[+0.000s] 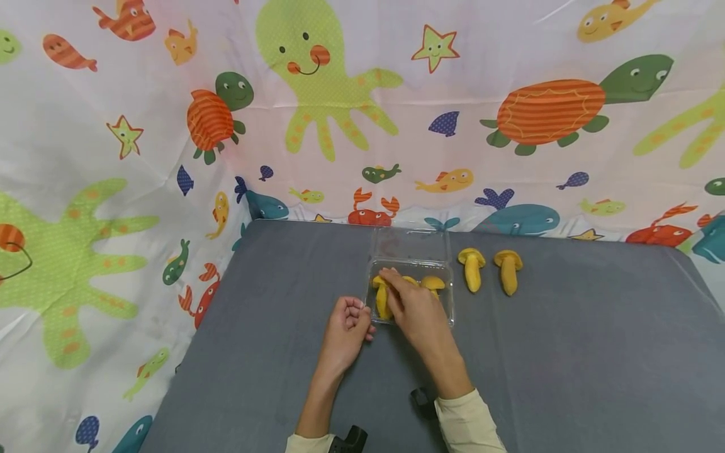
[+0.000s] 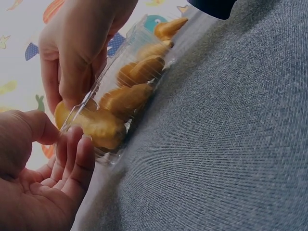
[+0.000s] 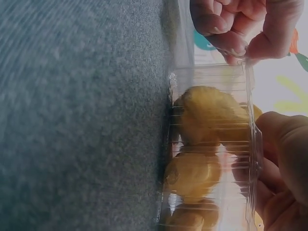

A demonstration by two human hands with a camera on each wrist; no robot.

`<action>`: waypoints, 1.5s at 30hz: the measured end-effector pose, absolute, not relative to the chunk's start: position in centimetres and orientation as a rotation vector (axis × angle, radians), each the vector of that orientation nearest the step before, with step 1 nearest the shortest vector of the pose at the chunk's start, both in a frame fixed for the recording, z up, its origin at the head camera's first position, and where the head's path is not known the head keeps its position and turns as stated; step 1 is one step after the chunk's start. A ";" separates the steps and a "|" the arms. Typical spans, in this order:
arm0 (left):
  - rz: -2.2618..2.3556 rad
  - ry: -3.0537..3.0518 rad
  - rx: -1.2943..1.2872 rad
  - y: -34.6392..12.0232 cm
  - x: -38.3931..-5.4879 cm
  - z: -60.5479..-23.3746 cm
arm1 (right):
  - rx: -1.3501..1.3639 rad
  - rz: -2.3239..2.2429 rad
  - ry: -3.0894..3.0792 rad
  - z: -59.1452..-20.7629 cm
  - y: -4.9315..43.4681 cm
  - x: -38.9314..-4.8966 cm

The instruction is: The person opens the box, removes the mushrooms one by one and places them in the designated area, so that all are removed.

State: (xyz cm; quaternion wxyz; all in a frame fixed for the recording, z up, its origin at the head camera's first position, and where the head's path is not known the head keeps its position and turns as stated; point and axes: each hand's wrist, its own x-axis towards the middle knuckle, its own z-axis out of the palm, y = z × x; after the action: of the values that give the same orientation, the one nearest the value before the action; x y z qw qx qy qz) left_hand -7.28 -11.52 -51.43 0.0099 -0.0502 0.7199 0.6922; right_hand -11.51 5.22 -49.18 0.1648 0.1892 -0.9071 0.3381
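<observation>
A clear plastic box (image 1: 453,308) stands on the grey cloth with its lid (image 1: 410,244) folded back. Inside lie several yellow mushrooms (image 3: 192,175), side by side. At the box's near left corner my left hand (image 1: 347,324) pinches the rim between thumb and fingers. My right hand (image 1: 421,314) reaches down into the box from above, thumb and fingers about the leftmost mushroom (image 2: 98,127); its fingertips are partly hidden. The right hand also covers part of the middle mushrooms in the head view.
Two more yellow mushrooms, one nearer (image 1: 472,269) and one farther right (image 1: 509,272), lie on the cloth right of the box. A curtain (image 1: 362,82) printed with sea animals hangs behind and along the left side of the table (image 1: 566,358).
</observation>
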 end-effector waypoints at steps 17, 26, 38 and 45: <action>2.168 2.241 -0.162 -11.4 -7.2 -51.6 | 0.501 1.031 -2.528 -48.1 6.3 -11.2; 2.154 2.244 -0.159 -11.5 -7.4 -51.7 | 0.496 1.105 -2.488 -47.8 6.6 -11.3; 2.178 2.223 -0.147 -11.5 -7.4 -51.7 | 0.483 1.181 -2.408 -47.2 7.5 -11.5; 2.166 2.235 -0.155 -11.6 -7.4 -51.7 | 0.445 1.186 -2.407 -46.9 8.0 -11.6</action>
State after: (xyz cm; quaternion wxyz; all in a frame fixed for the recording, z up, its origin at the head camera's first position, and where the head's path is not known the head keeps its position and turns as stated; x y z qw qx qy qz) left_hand -7.37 -11.55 -51.73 0.0127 -0.0497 0.7171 0.6951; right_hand -11.56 8.01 -46.89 0.2091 0.1600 -0.8654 0.4263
